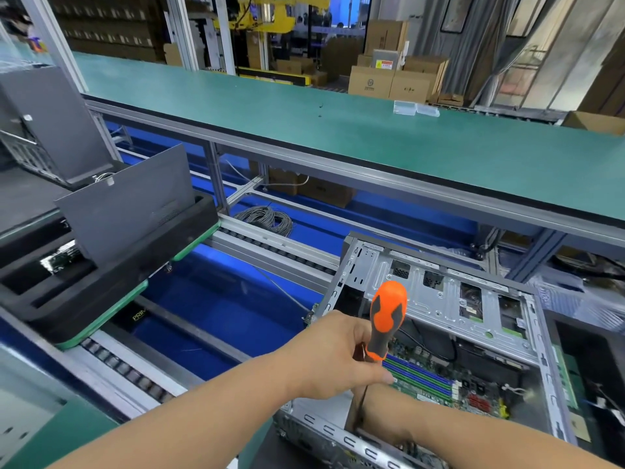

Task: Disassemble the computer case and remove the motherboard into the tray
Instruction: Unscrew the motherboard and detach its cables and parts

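The left hand [333,355] is seen with its fingers curled round the lower grip of an orange-and-black screwdriver [386,321], which is held upright with its dark shaft pointing down into the open computer case [439,296]. The right hand [375,419] is reached into the case beneath the left hand; its fingers are hidden behind the case wall, so its grip cannot be told. Just beyond and to the right of both hands, the motherboard [443,377] is seen lying inside the case. Well to the left of the hands, a black foam tray [111,282] on the roller conveyor is seen with a grey panel [125,204] stood in it. Farther off, a green workbench [338,130] is seen.
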